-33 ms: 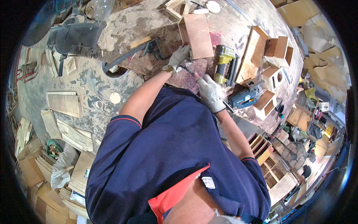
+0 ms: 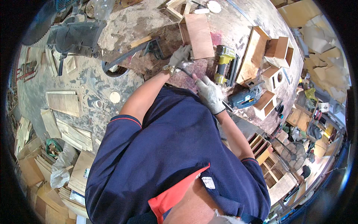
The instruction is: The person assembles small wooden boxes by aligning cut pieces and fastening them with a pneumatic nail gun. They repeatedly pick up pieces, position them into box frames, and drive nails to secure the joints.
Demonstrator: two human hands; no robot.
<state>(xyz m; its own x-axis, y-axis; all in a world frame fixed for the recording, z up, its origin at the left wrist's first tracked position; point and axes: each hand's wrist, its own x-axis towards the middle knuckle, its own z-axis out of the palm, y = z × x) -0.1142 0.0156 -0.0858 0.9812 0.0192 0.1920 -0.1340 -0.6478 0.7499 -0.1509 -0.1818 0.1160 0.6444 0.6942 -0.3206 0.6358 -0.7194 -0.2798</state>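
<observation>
My left hand (image 2: pixel 180 56), in a pale work glove, is closed beside the lower left corner of a wooden box (image 2: pixel 200 36). Whatever its fingers grip is hidden. My right hand (image 2: pixel 210 94), in a whitish knitted glove, is wrapped round a long dark rod-like tool (image 2: pixel 185 71). One end of the tool reaches toward my left hand, and the other sticks out past my right wrist. Its exact kind does not show. To the right of the box lies a yellow-green and black nail gun (image 2: pixel 225 65). A blue-black power tool (image 2: pixel 244 95) rests beside my right hand.
Small wooden boxes (image 2: pixel 279 52) and a long open tray (image 2: pixel 253 56) stand at the right. A black clamp (image 2: pixel 153 48) lies left of my left hand. At the far left are a saw (image 2: pixel 72 37) and flat boards (image 2: pixel 63 103). A fan (image 2: pixel 293 156) stands lower right.
The dark tool in my right hand has shifted slightly. My hands and the box stay in nearly the same places.
</observation>
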